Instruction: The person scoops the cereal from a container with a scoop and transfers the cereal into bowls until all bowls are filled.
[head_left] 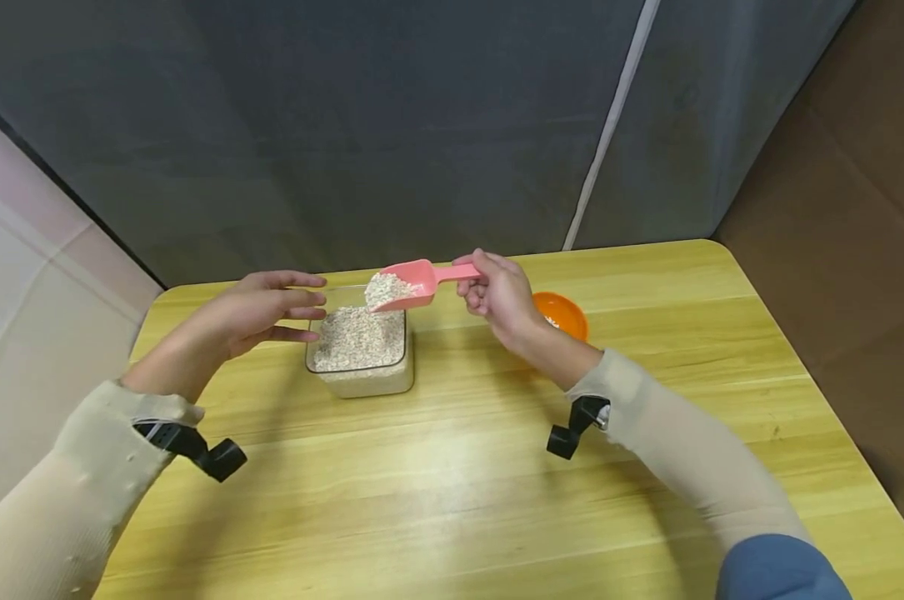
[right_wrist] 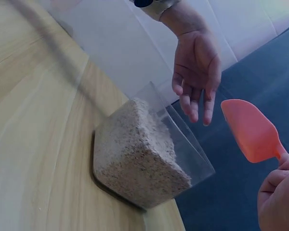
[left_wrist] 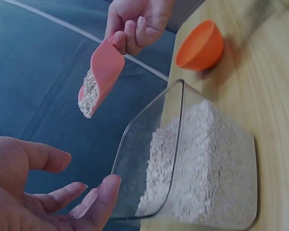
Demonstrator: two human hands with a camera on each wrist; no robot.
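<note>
A clear square container (head_left: 362, 354) (left_wrist: 197, 159) (right_wrist: 144, 168) full of pale oat-like grain stands on the wooden table (head_left: 466, 467). My right hand (head_left: 496, 293) (left_wrist: 137, 21) pinches the handle of a pink scoop (head_left: 410, 285) (left_wrist: 100, 79) (right_wrist: 253, 130), which is heaped with grain and held level just above the container's far right corner. My left hand (head_left: 267, 308) (left_wrist: 43, 192) (right_wrist: 196, 72) hovers at the container's left side with fingers straight, touching nothing that I can see. A small orange bowl (head_left: 564, 314) (left_wrist: 200, 45) sits behind my right wrist.
A grey fabric backdrop (head_left: 392, 125) rises right behind the table's far edge. Bare tabletop lies in front of the container, towards me. The table's right edge drops to a brown floor (head_left: 856, 250). A pale wall (head_left: 32, 275) stands to the left.
</note>
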